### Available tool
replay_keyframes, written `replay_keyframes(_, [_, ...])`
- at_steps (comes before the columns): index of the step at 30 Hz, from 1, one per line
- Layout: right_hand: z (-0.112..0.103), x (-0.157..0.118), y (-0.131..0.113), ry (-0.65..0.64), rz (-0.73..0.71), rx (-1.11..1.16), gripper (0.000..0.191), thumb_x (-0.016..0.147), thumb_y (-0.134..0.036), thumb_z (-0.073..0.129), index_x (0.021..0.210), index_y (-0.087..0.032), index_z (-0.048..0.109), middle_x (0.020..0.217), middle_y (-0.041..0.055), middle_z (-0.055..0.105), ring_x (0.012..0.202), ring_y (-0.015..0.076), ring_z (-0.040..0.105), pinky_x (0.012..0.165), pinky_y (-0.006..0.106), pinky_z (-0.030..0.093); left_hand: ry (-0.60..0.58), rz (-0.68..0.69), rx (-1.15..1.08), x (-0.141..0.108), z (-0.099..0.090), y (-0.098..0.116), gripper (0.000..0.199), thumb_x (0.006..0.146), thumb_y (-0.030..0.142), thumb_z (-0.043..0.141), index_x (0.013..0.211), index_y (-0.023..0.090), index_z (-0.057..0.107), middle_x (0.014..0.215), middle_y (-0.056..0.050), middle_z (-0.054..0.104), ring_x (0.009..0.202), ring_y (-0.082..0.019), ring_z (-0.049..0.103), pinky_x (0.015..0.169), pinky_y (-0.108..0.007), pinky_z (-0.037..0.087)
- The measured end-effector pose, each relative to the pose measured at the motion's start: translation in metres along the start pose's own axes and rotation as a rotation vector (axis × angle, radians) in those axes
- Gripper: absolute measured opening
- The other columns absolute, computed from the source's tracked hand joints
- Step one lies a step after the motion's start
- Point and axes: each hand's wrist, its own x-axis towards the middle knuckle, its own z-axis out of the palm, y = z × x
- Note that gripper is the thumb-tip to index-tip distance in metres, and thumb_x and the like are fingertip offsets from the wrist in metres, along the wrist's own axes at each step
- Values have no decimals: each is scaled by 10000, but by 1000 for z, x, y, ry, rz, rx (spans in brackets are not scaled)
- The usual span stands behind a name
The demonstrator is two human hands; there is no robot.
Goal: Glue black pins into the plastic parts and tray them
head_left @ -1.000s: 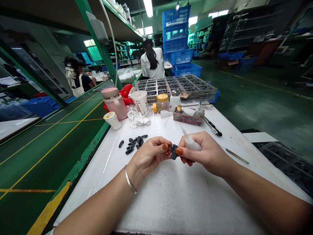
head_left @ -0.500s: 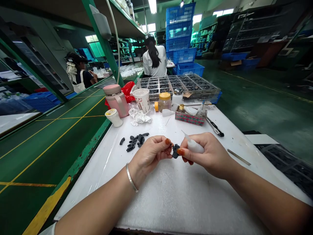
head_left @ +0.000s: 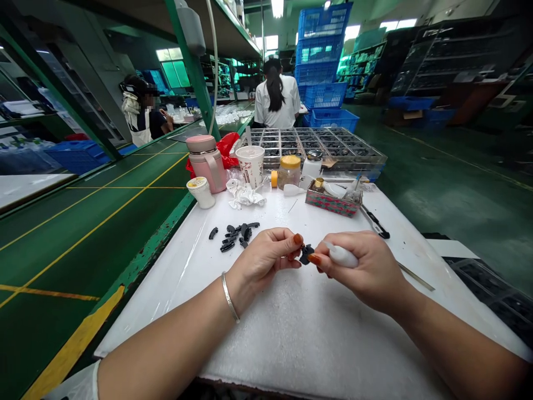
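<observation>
Between my two hands, above the white tabletop [head_left: 300, 333], is a small black plastic part [head_left: 307, 254]. My left hand [head_left: 270, 255] pinches its left side between thumb and fingers. With thumb and forefinger, my right hand [head_left: 362, 266] grips the part's right side. A white squeeze bottle [head_left: 343, 256] with a narrow nozzle also lies in my right hand, held by the curled fingers, its tip pointing up and left. Several curved black pieces [head_left: 235, 234] lie in a loose pile left of my hands.
A pink flask [head_left: 206, 161], a paper cup [head_left: 251, 166], a yellow-lidded jar [head_left: 288, 173] and a small box of bottles [head_left: 333, 203] stand behind. A utility knife [head_left: 377, 222] lies right. Divided trays [head_left: 325, 144] stand at the back. Two people sit beyond.
The camera view has shifted, so the table things appear farther right. The black part has turned slightly between my fingers, and the bottle's nozzle has dipped lower. Both hands keep their hold.
</observation>
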Motion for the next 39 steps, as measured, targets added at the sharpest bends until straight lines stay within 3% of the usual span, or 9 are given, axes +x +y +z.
replay_keyframes(12, [4, -1, -1, 52, -76, -94, 261, 874, -318, 600, 668, -162, 629, 570, -9, 583, 505, 85, 475, 522, 228, 330, 74, 71, 79, -2, 4, 2, 365, 661, 380, 828, 653, 113, 578, 651, -4, 569, 593, -87, 530, 613, -222, 460])
replay_keyframes(18, [7, -1, -4, 54, 49, 34, 319, 876, -355, 592, 620, -164, 600, 528, -15, 544, 495, 94, 469, 486, 222, 328, 94, 109, 83, -2, 4, 0, 395, 663, 409, 822, 628, 115, 561, 683, -32, 603, 640, -111, 564, 625, -231, 464])
replay_keyframes(25, [7, 1, -3, 42, 87, 18, 308, 868, -328, 598, 614, -153, 601, 526, -18, 538, 495, 89, 456, 486, 225, 311, 93, 112, 150, 0, 0, 0, 358, 686, 383, 813, 666, 113, 579, 726, -46, 622, 695, -128, 587, 672, -247, 468])
replay_keyframes(30, [2, 1, 4, -69, 88, 218, 264, 847, -328, 649, 656, -148, 628, 566, -11, 579, 524, 91, 494, 510, 204, 360, -71, -41, 36, 0, -5, 3, 358, 673, 361, 829, 680, 120, 563, 732, -31, 594, 679, -117, 573, 655, -236, 474])
replay_keyframes(35, [0, 1, 3, -149, -88, 290, 173, 843, -245, 653, 700, -149, 654, 603, -10, 603, 531, 77, 495, 520, 189, 367, -288, -184, -92, 0, -10, 3, 407, 588, 355, 889, 723, 118, 586, 733, -30, 600, 635, -118, 593, 627, -238, 518])
replay_keyframes(39, [-1, 3, 0, -153, -184, 306, 100, 840, -191, 647, 748, -162, 673, 663, -5, 652, 567, 73, 549, 559, 177, 399, -368, -214, -138, -1, -9, 3, 449, 548, 360, 906, 670, 121, 546, 686, -23, 584, 618, -135, 600, 595, -251, 551])
